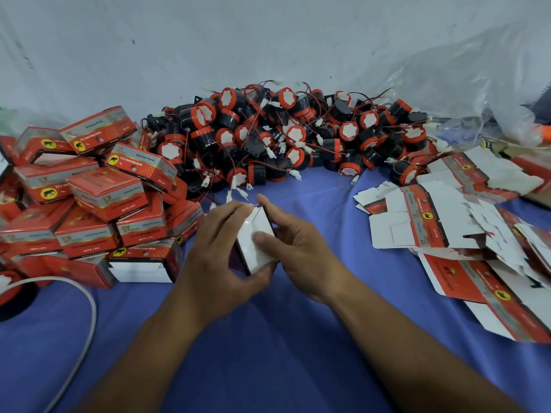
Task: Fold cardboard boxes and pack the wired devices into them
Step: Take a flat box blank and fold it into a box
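Observation:
A small cardboard box (260, 234), its white flaps facing me, sits between both hands over the blue cloth. My left hand (216, 251) grips its left side, fingers curled over the top and thumb under the near end. My right hand (293, 242) holds the right side, its thumb pressing on the white flap. Behind lies a heap of black-and-red round wired devices (286, 138) with red wires and white plugs. Folded red boxes (98, 201) are stacked at the left. Flat unfolded box blanks (453, 222) lie at the right.
The blue cloth (268, 353) covers the table in front of me. A grey cable (86, 317) curves across the lower left. Clear plastic sheeting (447, 79) hangs at the back right, against a pale wall.

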